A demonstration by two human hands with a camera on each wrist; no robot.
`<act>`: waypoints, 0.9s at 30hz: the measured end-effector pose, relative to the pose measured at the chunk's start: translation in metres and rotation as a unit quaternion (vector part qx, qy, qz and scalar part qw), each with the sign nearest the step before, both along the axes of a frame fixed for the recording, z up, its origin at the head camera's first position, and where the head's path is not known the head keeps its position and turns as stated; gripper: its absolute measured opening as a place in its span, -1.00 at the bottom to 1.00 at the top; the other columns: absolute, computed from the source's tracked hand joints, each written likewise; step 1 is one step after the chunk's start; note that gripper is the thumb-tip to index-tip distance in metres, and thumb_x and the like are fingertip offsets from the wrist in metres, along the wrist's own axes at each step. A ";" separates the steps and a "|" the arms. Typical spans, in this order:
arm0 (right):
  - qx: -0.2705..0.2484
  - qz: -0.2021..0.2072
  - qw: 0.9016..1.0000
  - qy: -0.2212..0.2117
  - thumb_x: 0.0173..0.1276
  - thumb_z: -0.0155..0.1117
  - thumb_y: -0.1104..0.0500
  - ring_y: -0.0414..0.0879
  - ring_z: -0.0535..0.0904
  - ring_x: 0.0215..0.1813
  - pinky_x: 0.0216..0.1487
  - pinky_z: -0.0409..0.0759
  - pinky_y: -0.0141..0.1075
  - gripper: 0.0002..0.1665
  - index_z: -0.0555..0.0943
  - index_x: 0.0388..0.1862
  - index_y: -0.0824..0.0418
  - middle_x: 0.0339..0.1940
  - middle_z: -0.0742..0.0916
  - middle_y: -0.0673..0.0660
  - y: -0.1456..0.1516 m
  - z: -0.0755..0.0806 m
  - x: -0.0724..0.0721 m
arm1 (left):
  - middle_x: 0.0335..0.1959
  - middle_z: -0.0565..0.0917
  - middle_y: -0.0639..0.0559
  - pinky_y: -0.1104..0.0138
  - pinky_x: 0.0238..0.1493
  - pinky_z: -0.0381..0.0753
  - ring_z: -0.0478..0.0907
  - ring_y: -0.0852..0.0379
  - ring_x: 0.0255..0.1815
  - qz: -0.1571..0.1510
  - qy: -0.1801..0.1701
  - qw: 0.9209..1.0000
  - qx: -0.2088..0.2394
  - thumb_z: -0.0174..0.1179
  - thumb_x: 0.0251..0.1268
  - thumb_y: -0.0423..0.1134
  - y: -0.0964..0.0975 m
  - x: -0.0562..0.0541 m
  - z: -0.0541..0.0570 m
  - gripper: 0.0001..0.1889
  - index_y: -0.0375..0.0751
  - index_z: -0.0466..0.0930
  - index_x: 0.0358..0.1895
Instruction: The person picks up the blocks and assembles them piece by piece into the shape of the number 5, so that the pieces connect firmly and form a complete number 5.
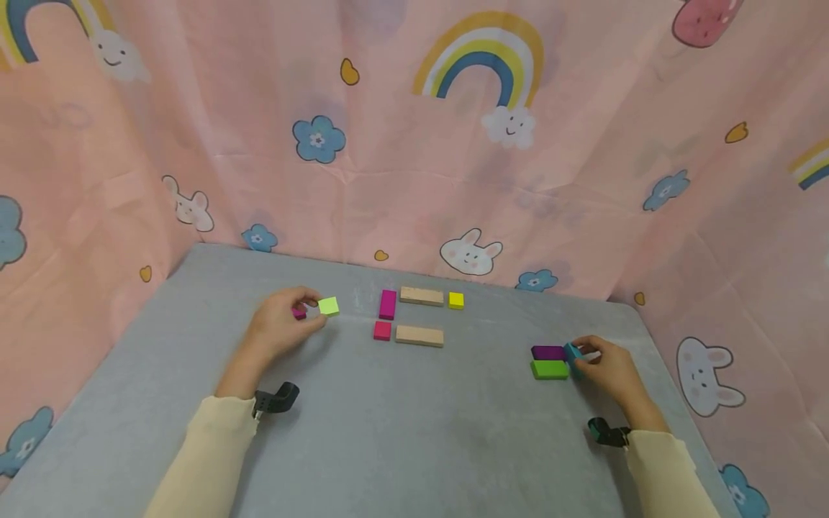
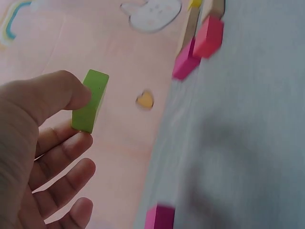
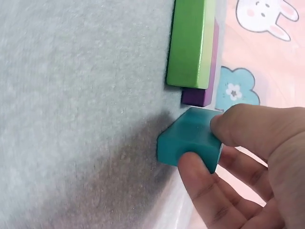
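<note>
My left hand (image 1: 278, 321) pinches a light green block (image 2: 90, 101) between thumb and fingers, raised over the table's left part. Below that hand lies a magenta block (image 2: 160, 217), partly hidden by the fingers in the head view. At the right, my right hand (image 1: 609, 368) grips a teal block (image 3: 190, 138) by its sides, low at the table surface. Just left of the teal block, a green block (image 1: 549, 370) and a purple block (image 1: 547, 352) lie side by side, the green one nearer to me.
Mid-table stand two wooden blocks (image 1: 419, 336), one behind the other, with a magenta block (image 1: 387, 305) and a red-pink block (image 1: 382, 331) at their left. A yellow cube (image 1: 456, 301) sits by the rear wooden block. A pink patterned curtain (image 1: 388, 194) hangs behind the grey table (image 1: 414, 432).
</note>
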State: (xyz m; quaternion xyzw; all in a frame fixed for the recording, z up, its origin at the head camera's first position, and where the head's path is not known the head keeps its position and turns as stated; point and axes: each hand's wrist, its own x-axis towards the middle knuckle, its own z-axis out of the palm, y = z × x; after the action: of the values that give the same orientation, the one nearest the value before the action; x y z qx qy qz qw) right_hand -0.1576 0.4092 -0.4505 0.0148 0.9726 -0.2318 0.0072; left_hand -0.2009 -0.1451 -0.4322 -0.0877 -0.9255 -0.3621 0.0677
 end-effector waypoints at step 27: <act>0.030 -0.017 0.999 -0.012 0.28 0.26 0.24 0.30 0.64 -0.10 -0.26 0.66 -0.02 -0.61 0.56 0.09 0.31 -0.04 0.67 0.43 -0.007 0.006 0.001 | -0.19 0.67 0.07 0.25 -0.04 0.60 0.56 0.15 -0.13 -0.158 -0.046 0.986 0.014 0.35 0.07 -0.09 0.129 -0.028 -0.017 -0.69 -0.06 0.65 -0.09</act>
State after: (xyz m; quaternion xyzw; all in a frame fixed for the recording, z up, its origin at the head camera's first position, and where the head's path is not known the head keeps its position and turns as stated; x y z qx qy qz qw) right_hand -0.1571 0.4023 -0.4446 0.0345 0.9787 -0.2021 0.0141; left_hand -0.2288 -0.0162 -0.4493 -0.2147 -0.8972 -0.3844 -0.0322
